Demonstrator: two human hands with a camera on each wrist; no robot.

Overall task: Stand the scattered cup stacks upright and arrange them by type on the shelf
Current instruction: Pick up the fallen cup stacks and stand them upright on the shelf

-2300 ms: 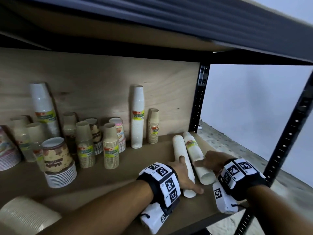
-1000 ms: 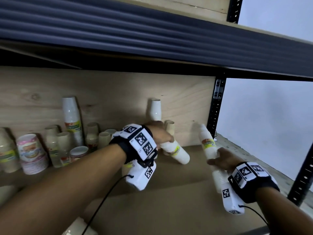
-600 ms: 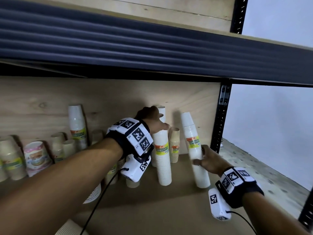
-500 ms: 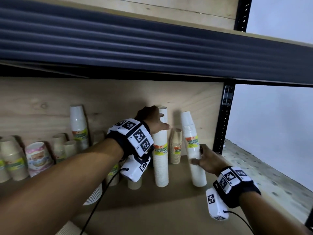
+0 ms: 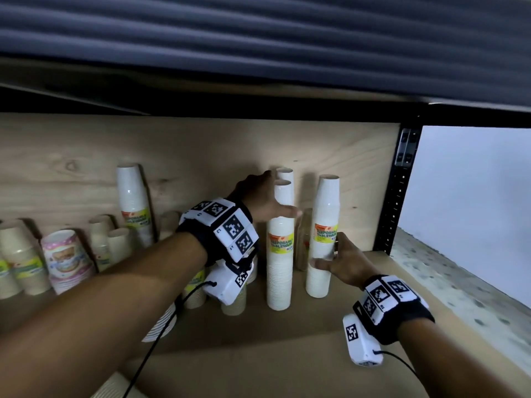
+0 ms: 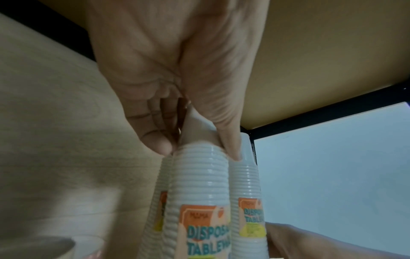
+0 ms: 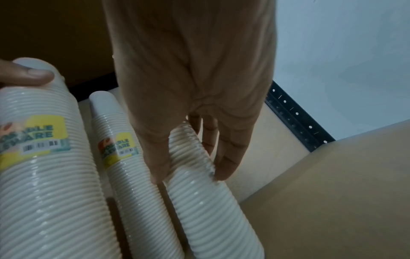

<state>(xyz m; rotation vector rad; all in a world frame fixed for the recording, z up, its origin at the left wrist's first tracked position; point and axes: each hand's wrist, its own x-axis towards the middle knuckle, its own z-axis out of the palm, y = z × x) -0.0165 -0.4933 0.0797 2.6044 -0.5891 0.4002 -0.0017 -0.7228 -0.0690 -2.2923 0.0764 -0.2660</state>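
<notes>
- While the left hand [image 5: 265, 201] curls its thumb and fingers round the upper part of a tall white cup stack [image 5: 280, 254], that stack stands upright on the shelf board [image 5: 316, 354], towards the right end and forward of the back panel [image 5: 201, 150].
- The right hand [image 5: 342, 261] holds a second white stack [image 5: 323, 239] at mid-height, thumb on the near side and fingers round the far side; this one also stands base-down, just right of the first.
- A third white stack [image 5: 286, 175] rises behind the left-hand one, and a short tan stack [image 5: 303, 239] sits in the gap between the two held stacks.
- To finish well, I judge each stack should be pressed straight down until its base sits flat, then nudged towards the back panel beside its white fellows.
- Letting go slowly, one hand at a time, should guard against a tall stack tipping.
- Further left along the back stand another tall white stack [image 5: 133, 202], tan stacks [image 5: 20, 254] and a patterned stack [image 5: 67, 258].
</notes>
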